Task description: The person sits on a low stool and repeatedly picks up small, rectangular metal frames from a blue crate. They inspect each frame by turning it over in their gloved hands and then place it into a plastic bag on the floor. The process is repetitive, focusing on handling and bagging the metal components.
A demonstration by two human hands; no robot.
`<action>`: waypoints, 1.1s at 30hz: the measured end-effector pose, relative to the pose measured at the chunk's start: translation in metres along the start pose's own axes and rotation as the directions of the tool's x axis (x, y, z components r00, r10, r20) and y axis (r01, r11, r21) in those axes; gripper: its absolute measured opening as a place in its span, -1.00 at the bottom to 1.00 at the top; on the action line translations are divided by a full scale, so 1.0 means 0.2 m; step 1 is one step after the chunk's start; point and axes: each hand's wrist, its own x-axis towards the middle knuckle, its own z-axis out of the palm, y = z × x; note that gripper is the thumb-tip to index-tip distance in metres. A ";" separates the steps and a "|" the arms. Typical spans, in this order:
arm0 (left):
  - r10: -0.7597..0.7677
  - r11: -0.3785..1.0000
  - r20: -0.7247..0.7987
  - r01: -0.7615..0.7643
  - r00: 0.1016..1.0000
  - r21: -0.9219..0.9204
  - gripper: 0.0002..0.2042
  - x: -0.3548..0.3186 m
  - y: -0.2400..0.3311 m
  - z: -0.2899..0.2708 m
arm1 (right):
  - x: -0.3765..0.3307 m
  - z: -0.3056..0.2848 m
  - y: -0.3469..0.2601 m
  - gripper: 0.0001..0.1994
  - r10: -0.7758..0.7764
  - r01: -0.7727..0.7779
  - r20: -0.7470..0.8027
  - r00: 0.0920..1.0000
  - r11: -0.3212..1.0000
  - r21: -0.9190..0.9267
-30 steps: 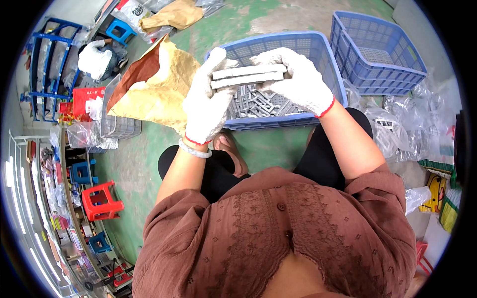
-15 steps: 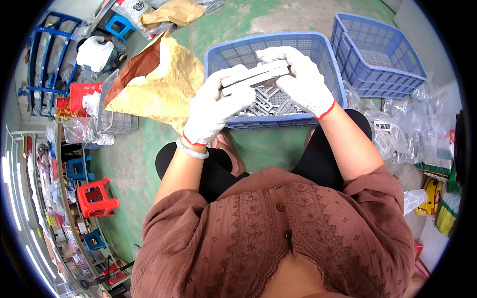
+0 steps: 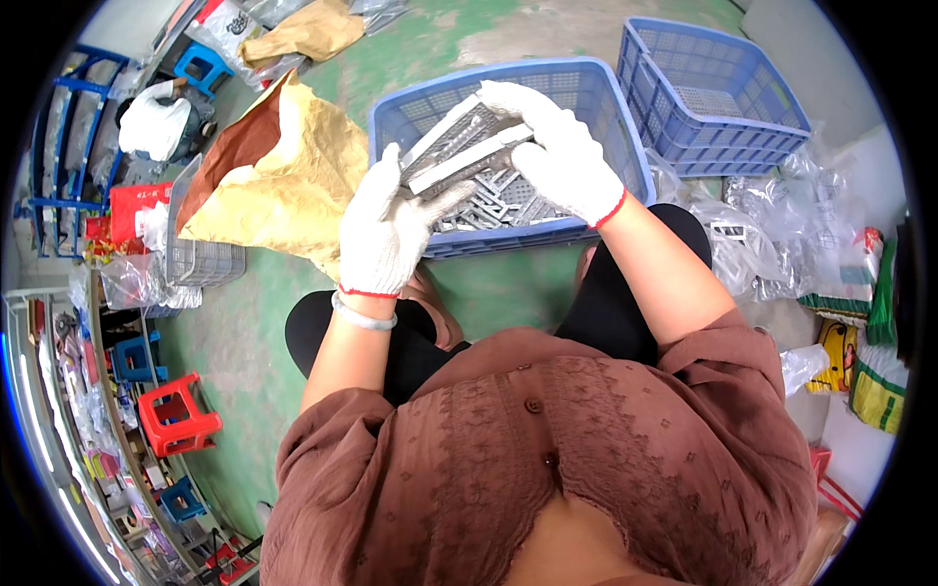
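Observation:
My right hand (image 3: 567, 156), in a white knitted glove with a red cuff, grips two light-grey metal bars at their right ends. The nearer bar (image 3: 467, 160) slants down toward my left hand (image 3: 383, 225); the farther bar (image 3: 440, 129) has swung apart from it, making a V. The left glove is open, thumb up and fingers stretched out beneath the nearer bar's end; whether it touches the bar I cannot tell. Below both hands stands a blue plastic crate (image 3: 637, 166) holding many small grey metal pieces (image 3: 493, 203).
A yellow paper sack (image 3: 283, 195) stands open left of the crate. At the far right is a second blue crate (image 3: 713, 146), with clear plastic bags (image 3: 743, 249) nearer me. A red stool (image 3: 179, 415) is at left. Another person (image 3: 156, 122) crouches at the far left.
The bars, lying close together between both hands before, now spread apart at their left ends. My left hand has loosened and opened. The whole view has shifted slightly.

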 end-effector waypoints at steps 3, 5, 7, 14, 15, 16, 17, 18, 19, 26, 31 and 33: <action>-0.005 1.000 0.025 0.005 1.000 -0.030 -0.71 0.02 -0.01 0.01 | 0.00 -0.05 -0.02 -0.52 0.086 -0.081 -0.033 0.996 0.989 0.127; 0.039 0.998 -0.038 -0.037 0.998 0.050 -0.68 0.01 -0.02 -0.02 | 0.01 -0.11 0.05 -0.57 -0.086 0.084 -0.085 0.993 0.996 -0.034; 0.041 0.993 -0.076 -0.032 0.996 0.111 -0.66 -0.02 0.02 -0.10 | 0.02 -0.17 0.06 -0.63 -0.094 0.070 -0.145 0.985 0.984 -0.163; 0.035 0.977 -0.081 -0.018 0.996 0.212 -0.62 -0.06 0.09 -0.32 | -0.23 -0.76 -0.08 -0.58 0.219 -0.336 -0.447 0.868 0.920 -0.201; 0.032 0.973 -0.084 -0.013 0.996 0.228 -0.62 -0.07 0.09 -0.33 | -0.32 -0.87 -0.10 -0.57 0.246 -0.381 -0.464 0.851 0.898 -0.223; 0.020 0.971 -0.084 0.001 0.996 0.239 -0.62 -0.06 0.09 -0.34 | -0.45 -1.02 -0.02 -0.54 0.265 -0.370 -0.485 0.833 0.919 -0.133; 0.023 0.969 -0.087 -0.001 0.996 0.248 -0.62 -0.05 0.07 -0.36 | -0.56 -1.11 -0.03 -0.52 0.232 -0.365 -0.483 0.844 0.909 -0.201; 0.021 0.966 -0.099 0.006 0.995 0.260 -0.60 -0.04 0.06 -0.37 | -0.65 -1.16 -0.06 -0.53 0.301 -0.390 -0.557 0.774 0.920 -0.045; 0.001 0.968 -0.096 0.024 0.995 0.251 -0.61 -0.04 0.06 -0.37 | -0.75 -1.23 -0.05 -0.56 0.285 -0.397 -0.592 0.754 0.916 -0.065; -0.057 0.965 -0.066 0.072 0.996 0.254 -0.61 -0.02 0.03 -0.35 | -1.08 -1.40 -0.16 -0.50 0.224 -0.410 -0.694 0.684 0.905 -0.113; -0.095 0.961 -0.066 0.109 0.993 0.253 -0.62 0.02 0.03 -0.34 | -1.16 -1.43 -0.10 -0.50 0.251 -0.408 -0.724 0.643 0.912 -0.046; -0.098 0.964 -0.073 0.113 0.993 0.242 -0.63 0.02 0.03 -0.32 | -1.21 -1.45 -0.02 -0.54 0.286 -0.478 -0.752 0.595 0.877 -0.045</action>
